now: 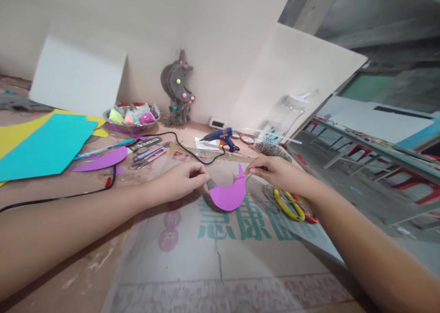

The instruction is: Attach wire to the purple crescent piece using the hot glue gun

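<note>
A purple crescent-shaped piece [227,197] is held over the printed sheet in the middle of the view, its pointed tip upward at the right. Grey material covers its left end. My left hand [190,178] pinches that grey-wrapped end between thumb and fingers. Beside the right tip, my right hand [266,170] has its fingers pinched on a thin grey strand [248,179], which trails down near the crescent.
Yellow-handled scissors [289,205] lie right of the crescent. Behind are a blue glue gun [220,136], grey yarn [273,151] and a clear bottle [290,116]. Cyan card [48,145], tools [149,155] and a bowl [132,120] stand left. A decorated grey moon [177,86] leans on the wall.
</note>
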A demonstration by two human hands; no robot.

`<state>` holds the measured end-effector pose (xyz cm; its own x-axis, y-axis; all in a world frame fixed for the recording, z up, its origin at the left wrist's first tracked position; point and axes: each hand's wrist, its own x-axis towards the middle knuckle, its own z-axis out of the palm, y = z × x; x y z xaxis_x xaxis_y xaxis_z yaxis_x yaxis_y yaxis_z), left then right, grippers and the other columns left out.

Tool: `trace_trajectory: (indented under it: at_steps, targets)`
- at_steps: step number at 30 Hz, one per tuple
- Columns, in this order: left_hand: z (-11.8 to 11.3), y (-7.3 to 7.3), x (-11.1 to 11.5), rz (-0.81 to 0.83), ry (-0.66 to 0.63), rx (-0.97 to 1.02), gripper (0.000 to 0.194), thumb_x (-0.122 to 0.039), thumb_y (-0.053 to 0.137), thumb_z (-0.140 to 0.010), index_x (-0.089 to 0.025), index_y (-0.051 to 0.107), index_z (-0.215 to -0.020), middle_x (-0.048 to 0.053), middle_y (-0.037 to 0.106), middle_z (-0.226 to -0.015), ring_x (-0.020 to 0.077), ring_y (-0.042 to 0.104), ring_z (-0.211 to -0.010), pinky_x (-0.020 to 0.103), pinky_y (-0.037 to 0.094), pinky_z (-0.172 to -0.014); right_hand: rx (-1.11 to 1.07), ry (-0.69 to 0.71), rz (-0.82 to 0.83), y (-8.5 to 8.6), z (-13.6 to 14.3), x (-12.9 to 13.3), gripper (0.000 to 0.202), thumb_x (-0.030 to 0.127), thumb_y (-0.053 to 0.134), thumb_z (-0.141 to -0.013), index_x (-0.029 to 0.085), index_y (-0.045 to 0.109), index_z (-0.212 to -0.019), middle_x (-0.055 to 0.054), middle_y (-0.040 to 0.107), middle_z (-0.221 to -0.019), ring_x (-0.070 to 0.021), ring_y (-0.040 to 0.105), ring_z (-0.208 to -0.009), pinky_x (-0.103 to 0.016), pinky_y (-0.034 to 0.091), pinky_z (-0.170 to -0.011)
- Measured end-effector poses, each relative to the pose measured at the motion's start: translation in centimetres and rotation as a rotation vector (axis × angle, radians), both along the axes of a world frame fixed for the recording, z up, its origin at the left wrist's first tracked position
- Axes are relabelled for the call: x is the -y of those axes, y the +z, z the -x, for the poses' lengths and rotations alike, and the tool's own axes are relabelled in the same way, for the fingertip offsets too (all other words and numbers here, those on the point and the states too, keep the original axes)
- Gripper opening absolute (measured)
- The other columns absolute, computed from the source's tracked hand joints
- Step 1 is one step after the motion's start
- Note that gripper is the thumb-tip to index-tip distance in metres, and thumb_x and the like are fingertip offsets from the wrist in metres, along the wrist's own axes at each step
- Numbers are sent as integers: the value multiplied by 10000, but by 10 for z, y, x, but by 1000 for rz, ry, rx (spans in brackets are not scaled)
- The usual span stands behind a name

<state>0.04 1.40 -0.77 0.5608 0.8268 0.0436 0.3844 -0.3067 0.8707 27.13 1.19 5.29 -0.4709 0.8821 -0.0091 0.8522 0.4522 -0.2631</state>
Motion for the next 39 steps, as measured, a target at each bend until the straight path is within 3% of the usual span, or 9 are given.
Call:
trace_trajectory:
  at_steps: [6, 13, 19, 21, 24, 26, 29, 34, 39]
  targets:
    - [0, 4, 5, 43, -66, 39, 197, -321, 467, -814, -170, 510, -695, -42, 524, -599, 68, 442, -460, 164, 320, -401, 96, -42, -133, -8, -9, -8, 252, 243, 435, -852, 193, 682, -861, -52, 696, -922, -199, 622, -848, -310, 460, -776]
    - [2, 3, 4, 35, -161, 59, 152, -285, 480, -809, -170, 518, -717, -53, 490, -612, 65, 409, -492, 169, 308, -438, 6, -51, -261, -24, -8, -15, 270, 260, 424, -888, 197, 684, -929, -59, 690, -945, -204, 623, -866, -329, 476, -792]
    - [0, 3, 2, 42, -141, 68, 170, -280, 462, -808, -166, 494, -685, -31, 527, -645, 94, 482, -597, 196, 378, -558, 9, -33, -379, -45, 6, -9, 425, 154, 454, -840, 213, 547, -1250, -118, 533, -1275, -257, 519, -1150, -431, 430, -949]
    - [-1, 4, 2, 39, -111, 70, 191, -287, 449, -814, -165, 487, -672, -26, 530, -633, 98, 490, -599, 204, 383, -566, -85, -44, -389, -46, 15, -2, 419, 161, 432, -855, 199, 534, -1260, -130, 498, -1310, -264, 484, -1191, -456, 402, -981]
    - [-2, 5, 2, 42, -85, 70, 175, -288, 450, -811, -166, 495, -693, -31, 528, -609, 95, 482, -566, 200, 369, -529, -440, -41, -165, -44, 34, 12, 328, 264, 419, -904, 204, 579, -1184, -102, 557, -1261, -233, 525, -1140, -421, 429, -957]
    - [-2, 6, 2, 51, -83, 67, 163, -291, 453, -810, -168, 503, -716, -34, 533, -606, 92, 476, -542, 191, 350, -488, -739, -76, 104, -43, 45, 22, 354, 372, 451, -901, 213, 554, -1201, -100, 586, -1227, -184, 628, -884, -351, 518, -760]
    - [-1, 7, 3, 47, -86, 69, 158, -288, 458, -810, -167, 503, -719, -33, 537, -610, 85, 467, -525, 180, 328, -451, -1030, -106, 401, -46, 56, 32, 428, 456, 510, -864, 202, 539, -1207, -129, 596, -1209, -88, 576, -577, -258, 478, -539]
    - [-1, 8, 6, 16, -90, 72, 164, -265, 461, -803, -165, 487, -675, -38, 518, -606, 69, 432, -496, 171, 309, -431, -1086, -61, 618, -58, 57, 32, 441, 450, 568, -837, 216, 533, -1210, -75, 665, -989, -88, 592, -625, -203, 431, -532]
    - [-1, 7, 6, 32, -81, 45, 164, -293, 462, -809, -167, 510, -717, -43, 518, -604, 69, 417, -474, 173, 300, -418, -1030, -129, 655, -63, 58, 28, 455, 455, 701, -703, 197, 587, -1060, 25, 606, -669, -83, 539, -527, -193, 401, -470]
